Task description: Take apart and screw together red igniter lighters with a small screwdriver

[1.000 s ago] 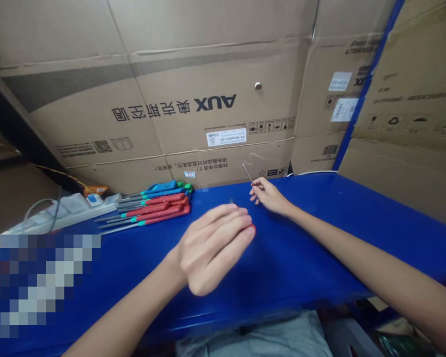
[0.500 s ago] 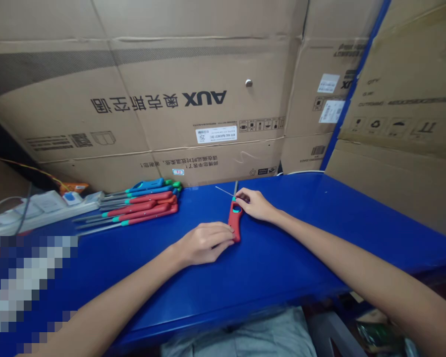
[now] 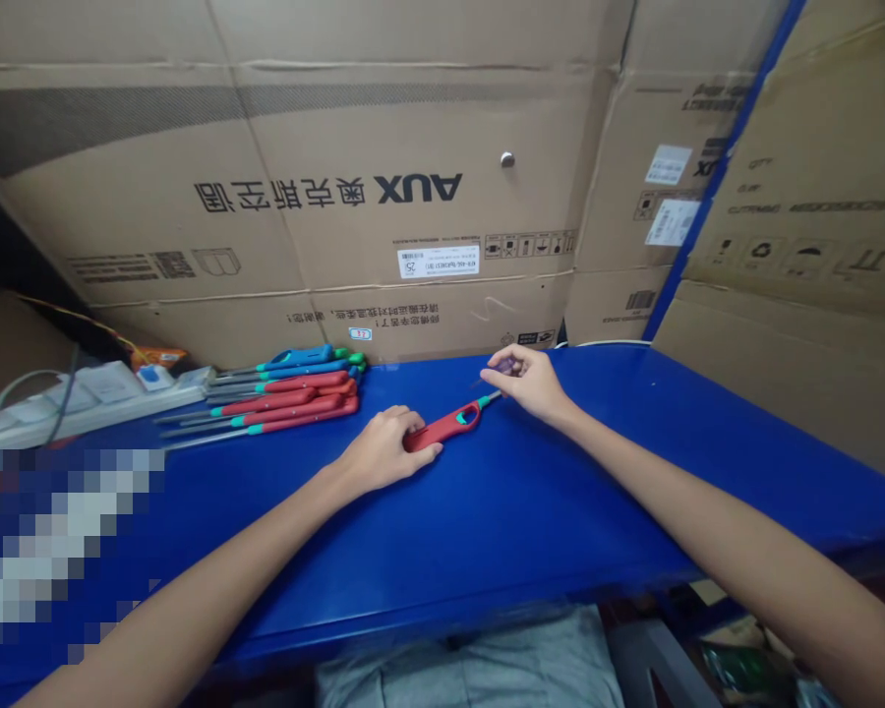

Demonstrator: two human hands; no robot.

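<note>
1. Red lighter (image 3: 442, 430) at the middle of the clock face used here, twelve toward the back wall: its handle end points to eight, its metal tube to two. Whether it touches the table, I cannot tell.
2. Left hand (image 3: 387, 447), at eight to nine o'clock: thumb and fingers are closed around the handle's end.
3. Right hand (image 3: 529, 379), at two o'clock: fingers curl toward the thumb, beside the tube's far end. A dark blur shows among them; I cannot tell what they pinch, if anything.
4. How far along, in my judgement: midway with this one lighter, which is apart from the rest and in hand. A heap of lighters (image 3: 310, 393), red nearer me, blue and green behind, lies at nine to ten; nothing shows whether those are done or waiting.
5. Surface: a smooth blue table (image 3: 383, 580). Past the heap, toward nine, sits a white power strip (image 3: 169, 401) with plugs, an orange packet (image 3: 160, 356) just behind.
6. Room: printed cardboard (image 3: 383, 128) walls off twelve, a second cardboard panel (image 3: 789, 364) stands toward two to three, and grey cloth (image 3: 468, 664) shows at six, below the table's edge.
</note>
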